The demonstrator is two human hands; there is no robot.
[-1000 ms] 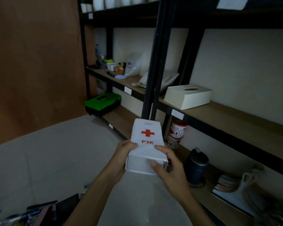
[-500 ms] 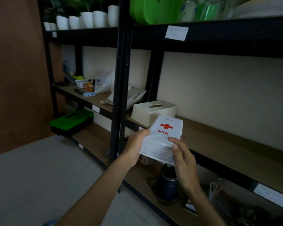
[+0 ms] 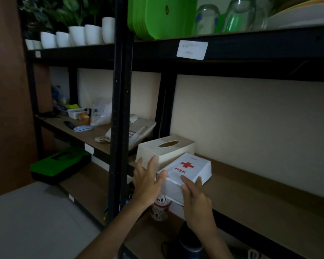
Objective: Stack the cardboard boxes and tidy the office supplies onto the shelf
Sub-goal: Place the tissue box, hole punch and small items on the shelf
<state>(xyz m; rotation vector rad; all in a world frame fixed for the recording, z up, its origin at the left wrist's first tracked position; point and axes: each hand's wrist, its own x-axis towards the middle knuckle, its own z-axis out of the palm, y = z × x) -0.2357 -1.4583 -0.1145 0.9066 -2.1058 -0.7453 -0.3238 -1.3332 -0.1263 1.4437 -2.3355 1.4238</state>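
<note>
Head camera view: a white rectangular first-aid box with a red cross (image 3: pixel 187 169) lies on the brown wooden shelf board (image 3: pixel 251 193), just beside a cream tissue box (image 3: pixel 157 150). The left hand (image 3: pixel 146 184) and right hand (image 3: pixel 196 200) touch it with straight, uncurled fingers.

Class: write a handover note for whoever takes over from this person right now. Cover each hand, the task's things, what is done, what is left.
Left hand: open, thumb touching the first-aid box at its near left corner.
Right hand: open, fingers resting on its near end.
The box lies on the shelf beside the tissue box, near end seemingly over the edge.
Done: box on shelf.
Left: push it in; cardboard boxes not in view.
</note>
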